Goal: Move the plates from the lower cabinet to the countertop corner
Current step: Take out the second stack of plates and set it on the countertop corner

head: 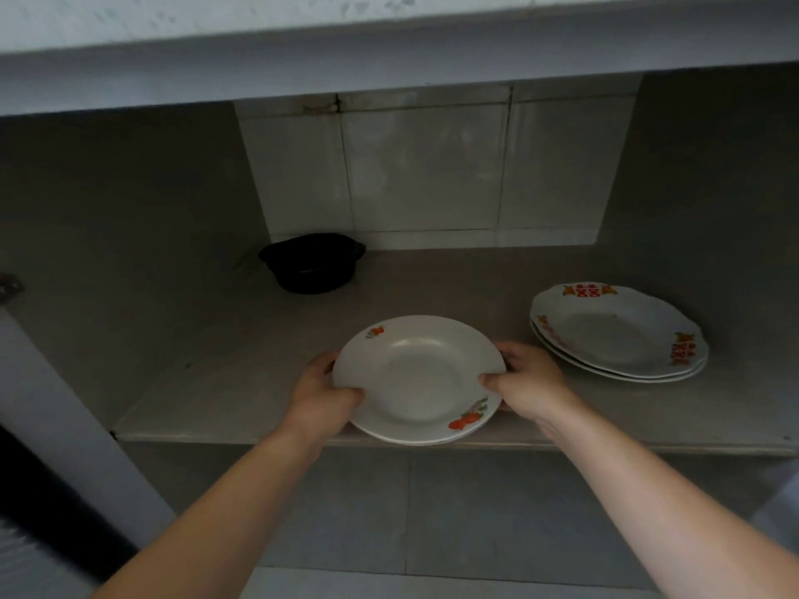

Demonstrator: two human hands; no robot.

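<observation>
We grip the flower-print plates (417, 378) by opposite rims with left hand (322, 393) and right hand (529, 382). Thumbs on top, fingers hidden beneath; plate count unclear. Stack lies in front of the black pot (311, 263), whose inside is too dark to read. Red-patterned plates (618, 330): right of pot.

Bare hands, bare forearms.
Left hand (322, 393) and right hand (529, 382): behind the fingers (510, 352), wrists and forearms run uncovered to the near edge.
</observation>
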